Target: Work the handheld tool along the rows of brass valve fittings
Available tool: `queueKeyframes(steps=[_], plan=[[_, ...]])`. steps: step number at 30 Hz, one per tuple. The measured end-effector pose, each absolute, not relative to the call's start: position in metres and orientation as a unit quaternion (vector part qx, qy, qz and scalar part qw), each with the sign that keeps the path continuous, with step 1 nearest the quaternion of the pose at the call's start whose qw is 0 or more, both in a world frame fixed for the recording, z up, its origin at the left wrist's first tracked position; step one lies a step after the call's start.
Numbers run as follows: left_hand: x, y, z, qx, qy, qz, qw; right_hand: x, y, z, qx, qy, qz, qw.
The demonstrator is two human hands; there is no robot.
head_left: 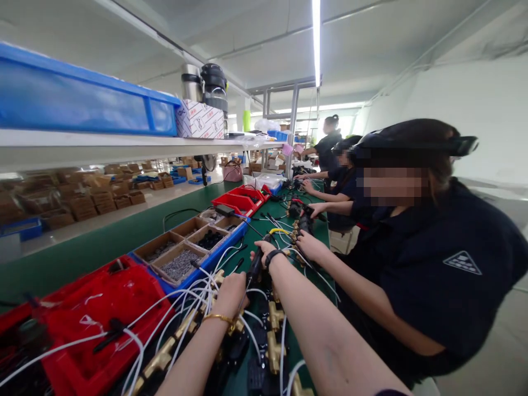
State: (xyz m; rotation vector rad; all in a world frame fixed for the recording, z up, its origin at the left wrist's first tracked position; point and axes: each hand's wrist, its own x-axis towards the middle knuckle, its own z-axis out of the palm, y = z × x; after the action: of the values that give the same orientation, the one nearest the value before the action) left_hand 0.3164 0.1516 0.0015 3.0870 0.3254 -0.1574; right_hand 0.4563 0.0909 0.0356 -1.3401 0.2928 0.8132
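Note:
My right hand [264, 254], with a black band at the wrist, is closed around a black electric screwdriver [255, 268]. Its thin bit points down towards my left hand [231, 293], and a yellow cord [279, 231] runs from its far end. The left fingers are curled just beside the bit; what they hold is hidden. Around both hands lie rows of brass fittings [275, 344] with black housings and white cables [198, 291].
Left of my hands, a blue tray [177, 290] carries cardboard compartments of small metal and black parts. Red bins [243, 201] stand behind it, and a red bin [99, 319] is nearer. A co-worker [412, 264] sits close on the right, hands among similar fittings. A shelf [124, 142] overhangs the bench.

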Motion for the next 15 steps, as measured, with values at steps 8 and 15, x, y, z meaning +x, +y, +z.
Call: queueKeyframes(steps=[8,15], plan=[[0.313,0.152,0.003,0.988,0.138,-0.028,0.063,0.447,0.104,0.059,-0.631,0.076,0.305,0.709],[0.312,0.148,0.009,0.982,0.161,-0.052,0.079,0.429,0.09,0.093,-0.648,0.01,0.364,0.669]])
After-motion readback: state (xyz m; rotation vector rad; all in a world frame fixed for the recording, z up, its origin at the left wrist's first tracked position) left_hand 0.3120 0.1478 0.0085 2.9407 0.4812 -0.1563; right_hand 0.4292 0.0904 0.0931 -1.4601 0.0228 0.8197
